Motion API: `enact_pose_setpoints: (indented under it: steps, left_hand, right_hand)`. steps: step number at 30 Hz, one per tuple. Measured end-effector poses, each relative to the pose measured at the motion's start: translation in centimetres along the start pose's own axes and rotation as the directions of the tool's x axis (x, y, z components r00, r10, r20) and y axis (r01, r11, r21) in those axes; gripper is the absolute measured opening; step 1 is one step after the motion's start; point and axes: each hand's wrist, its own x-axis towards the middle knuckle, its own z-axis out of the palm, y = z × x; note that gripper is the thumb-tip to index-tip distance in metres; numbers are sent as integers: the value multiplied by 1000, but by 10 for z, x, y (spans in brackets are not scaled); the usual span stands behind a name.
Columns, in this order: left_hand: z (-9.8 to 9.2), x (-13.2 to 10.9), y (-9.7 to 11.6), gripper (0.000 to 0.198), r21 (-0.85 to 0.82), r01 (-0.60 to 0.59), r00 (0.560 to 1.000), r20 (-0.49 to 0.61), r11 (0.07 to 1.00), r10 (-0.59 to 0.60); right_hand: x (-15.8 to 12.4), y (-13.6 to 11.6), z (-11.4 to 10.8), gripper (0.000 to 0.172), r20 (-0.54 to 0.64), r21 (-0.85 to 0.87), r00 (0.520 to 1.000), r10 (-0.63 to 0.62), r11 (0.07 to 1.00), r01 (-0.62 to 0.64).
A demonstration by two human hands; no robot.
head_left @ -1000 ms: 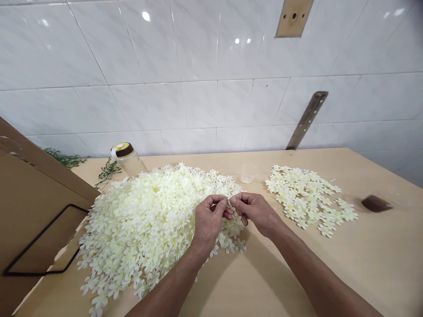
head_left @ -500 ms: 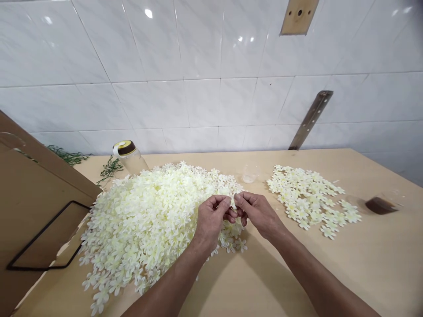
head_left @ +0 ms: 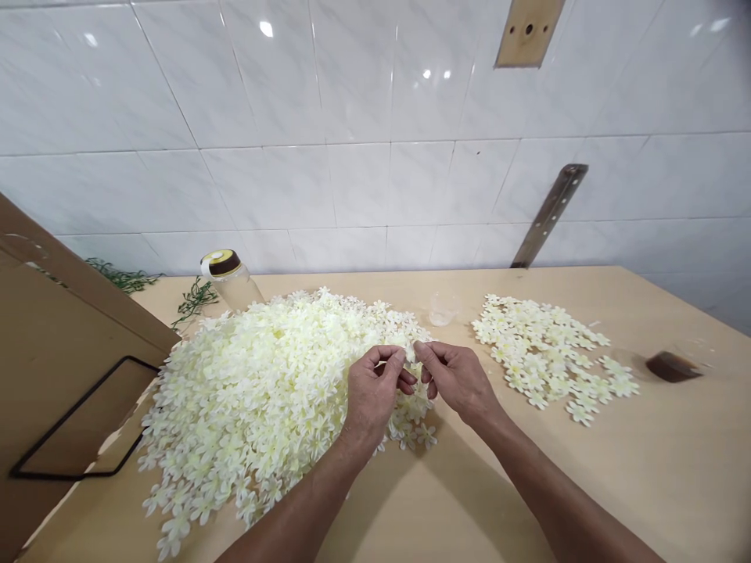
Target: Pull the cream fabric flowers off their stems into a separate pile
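My left hand (head_left: 375, 387) and my right hand (head_left: 454, 377) meet over the right edge of a large heap of pale yellow-white artificial flowers (head_left: 264, 375). Thumb and forefinger are pinched together on both hands. A small artificial flower (head_left: 410, 354) shows between the fingertips, mostly covered by them, so its exact hold is hard to see. Off to the right, a flatter group of the same flowers (head_left: 543, 344) lies spread on the table, yellow centres showing on some.
A clear bottle (head_left: 238, 285) with a brown and yellow lid stands behind the heap, near green plastic sprigs (head_left: 196, 299). A cardboard box (head_left: 70, 352) borders the left. Farther right are a small clear cup (head_left: 443, 310) and a container of dark liquid (head_left: 673, 366). The tiled wall (head_left: 357, 184) closes the back.
Both hands remain pinched in nearly the same place, with slight finger movement. The view has shifted a little; the heap and the spread flowers look unchanged.
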Motion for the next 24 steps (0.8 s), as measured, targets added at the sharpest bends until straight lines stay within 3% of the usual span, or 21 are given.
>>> enact_pose_setpoints:
  steps: [7,12,19,24]
  left_hand:
    - [-1,2,1,27,-58,-32,999,-41,998,30]
    - [-3,3,4,24,-65,-46,996,-76,997,41]
    - [-4,3,4,25,-18,-4,999,-34,1000,3]
    - [-3,0,7,28,56,61,996,64,997,-65]
  right_hand:
    - [10,10,-4,44,-42,226,996,73,972,-62]
    - [14,15,-5,45,29,386,995,91,918,-95]
    - [10,14,0,50,83,412,989,126,899,-149]
    - [8,10,2,50,34,339,995,96,935,-102]
